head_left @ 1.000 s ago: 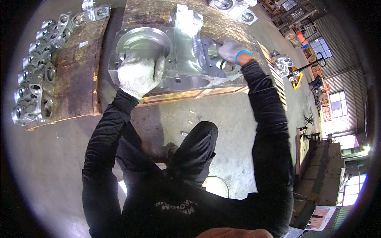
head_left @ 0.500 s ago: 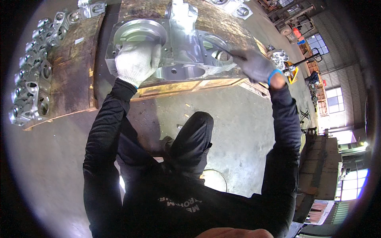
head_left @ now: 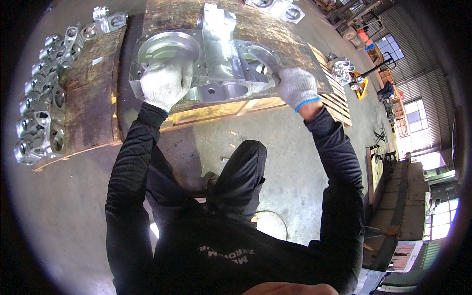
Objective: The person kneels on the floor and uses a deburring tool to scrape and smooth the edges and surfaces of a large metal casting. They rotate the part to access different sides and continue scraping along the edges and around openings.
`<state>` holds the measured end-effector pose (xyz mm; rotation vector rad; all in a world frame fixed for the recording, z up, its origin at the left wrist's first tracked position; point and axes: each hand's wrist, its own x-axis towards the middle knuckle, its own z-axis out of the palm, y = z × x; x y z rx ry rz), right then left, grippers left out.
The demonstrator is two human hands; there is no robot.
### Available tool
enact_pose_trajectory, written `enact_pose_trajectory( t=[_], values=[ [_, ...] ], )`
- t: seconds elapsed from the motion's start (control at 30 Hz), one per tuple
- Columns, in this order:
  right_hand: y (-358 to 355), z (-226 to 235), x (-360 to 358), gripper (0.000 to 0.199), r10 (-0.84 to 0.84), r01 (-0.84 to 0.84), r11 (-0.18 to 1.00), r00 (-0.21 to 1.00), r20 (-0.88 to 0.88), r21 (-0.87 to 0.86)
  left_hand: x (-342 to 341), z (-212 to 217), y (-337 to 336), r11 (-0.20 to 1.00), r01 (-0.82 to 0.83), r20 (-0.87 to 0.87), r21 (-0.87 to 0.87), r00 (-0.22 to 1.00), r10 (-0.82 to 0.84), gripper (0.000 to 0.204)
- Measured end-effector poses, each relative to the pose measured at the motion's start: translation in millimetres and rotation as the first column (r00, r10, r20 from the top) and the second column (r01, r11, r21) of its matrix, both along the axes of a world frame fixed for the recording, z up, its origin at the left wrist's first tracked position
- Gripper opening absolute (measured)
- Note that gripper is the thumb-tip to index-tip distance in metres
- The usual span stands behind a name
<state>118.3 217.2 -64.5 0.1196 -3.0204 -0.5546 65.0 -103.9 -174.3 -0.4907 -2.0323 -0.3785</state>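
A large silvery machined metal casting (head_left: 219, 54) with round bores lies on a wooden-topped bench. My left hand (head_left: 166, 83), in a white knit glove, is closed over its near left edge, just below a wide ring-shaped bore (head_left: 169, 45); the fingertips are partly hidden. On the right, my right hand (head_left: 296, 87), gloved in white with a blue cuff edge, is closed around a slim dark hand tool (head_left: 269, 60). The tool's far end lies at the casting's right-hand bore. Its exact kind cannot be made out.
On the left, a second wooden surface (head_left: 91, 83) carries several similar metal castings (head_left: 42, 113). Another casting (head_left: 290, 14) sits at the bench's far side. A slatted pallet (head_left: 334, 88) and a yellow pallet jack (head_left: 362, 89) stand to the right. Grey concrete floor (head_left: 290, 162) lies below.
My right hand has moved left, closer to the casting, with the slim tool in it. My left hand keeps its place on the casting's edge. The whole view has shifted slightly.
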Motion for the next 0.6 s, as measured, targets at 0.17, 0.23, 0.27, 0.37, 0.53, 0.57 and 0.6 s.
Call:
enact_pose_trajectory(
  t=[0.17, 0.23, 0.27, 0.37, 0.53, 0.57, 0.6],
  values=[
    [26, 11, 5, 0.029, -0.059, 0.056, 0.998, 0.995, -0.077, -0.038, -3, -4, -2, 0.999, -0.02, 0.027, -0.043, 0.999, 0.021, 0.04],
    [43, 21, 4, 0.029, -0.085, 0.083, 0.996, 0.996, -0.042, -0.033, -3, -6, -2, 0.999, 0.008, -0.003, -0.037, 1.0, -0.008, 0.04],
    [50, 25, 5, 0.03, -0.101, 0.101, 0.995, 0.992, -0.068, -0.01, -4, -6, -3, 1.0, 0.018, -0.028, -0.021, 0.999, -0.019, 0.04],
    [59, 30, 11, 0.032, 0.023, -0.021, 0.992, 1.0, 0.016, -0.121, -4, -6, -2, 0.999, -0.015, -0.003, -0.048, 1.0, 0.015, 0.04],
    [35, 13, 7, 0.026, -0.07, 0.07, 0.998, 0.997, 0.032, -0.004, -2, -5, 0, 0.992, -0.074, 0.054, -0.107, 0.995, 0.08, 0.039],
    [29, 8, 3, 0.025, -0.065, 0.065, 0.998, 0.998, 0.003, 0.014, -1, -4, 0, 0.991, -0.077, 0.054, -0.109, 0.995, 0.083, 0.039],
    [24, 3, 0, 0.024, -0.06, 0.062, 0.997, 0.997, -0.048, 0.039, -1, -4, 0, 0.99, -0.087, 0.054, -0.111, 0.994, 0.093, 0.038]
  ],
)
